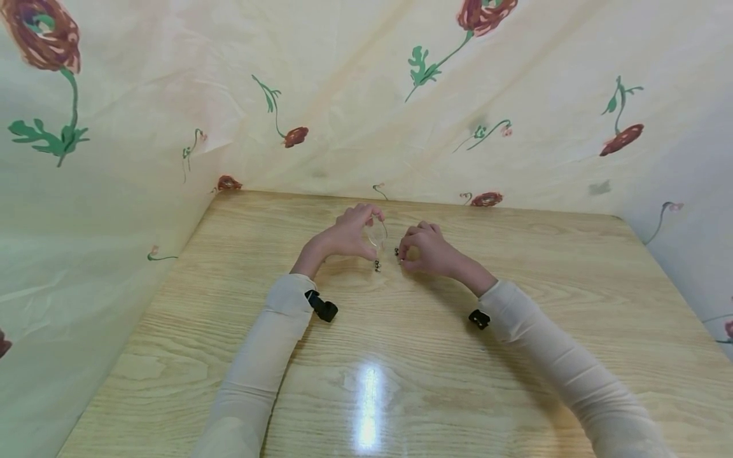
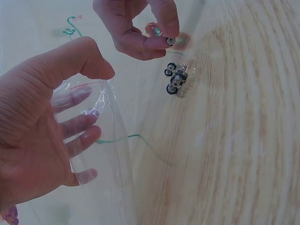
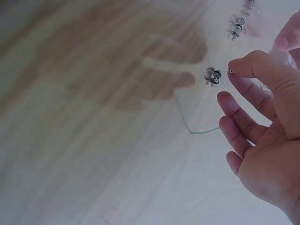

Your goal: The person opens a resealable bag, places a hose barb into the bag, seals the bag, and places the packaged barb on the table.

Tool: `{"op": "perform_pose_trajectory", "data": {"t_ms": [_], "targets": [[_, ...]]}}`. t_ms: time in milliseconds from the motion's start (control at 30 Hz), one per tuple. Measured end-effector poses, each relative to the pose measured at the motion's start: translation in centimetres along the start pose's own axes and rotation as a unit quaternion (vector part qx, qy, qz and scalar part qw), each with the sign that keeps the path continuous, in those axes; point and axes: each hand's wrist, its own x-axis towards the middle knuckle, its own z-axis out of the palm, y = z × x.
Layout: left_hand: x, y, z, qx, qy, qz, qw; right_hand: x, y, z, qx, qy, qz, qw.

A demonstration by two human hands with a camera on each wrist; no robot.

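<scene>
My left hand [image 1: 346,236] holds a clear plastic bag [image 2: 115,159] with a red line near its mouth. In the left wrist view the thumb lies at the bag's top edge and the other fingers show through the plastic. My right hand [image 1: 432,251] pinches a small shiny metal piece [image 2: 170,41] between thumb and index finger. On the table close below that hand lies a small cluster of metal pieces with dark rings [image 3: 212,76]. Another such cluster [image 1: 377,264] appears beside the left thumb in the head view.
A wood-grain table [image 1: 366,337] lies under both hands. Behind it and at the sides hangs a pale flowered sheet [image 1: 343,76]. Each sleeved wrist carries a black strap, such as the left strap [image 1: 323,308]. A bright light reflection sits on the near tabletop.
</scene>
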Motion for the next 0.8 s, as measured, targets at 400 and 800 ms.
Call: {"op": "perform_pose_trajectory", "data": {"t_ms": [400, 800], "targets": [[0.1, -0.2, 0.1, 0.000, 0.000, -0.001, 1.0000, 0.5, -0.2, -0.5, 0.011, 0.030, 0.000, 0.999], [-0.2, 0.2, -0.1, -0.002, 0.000, -0.001, 1.0000, 0.9, 0.1, -1.5, 0.047, 0.073, -0.011, 0.996]]}}
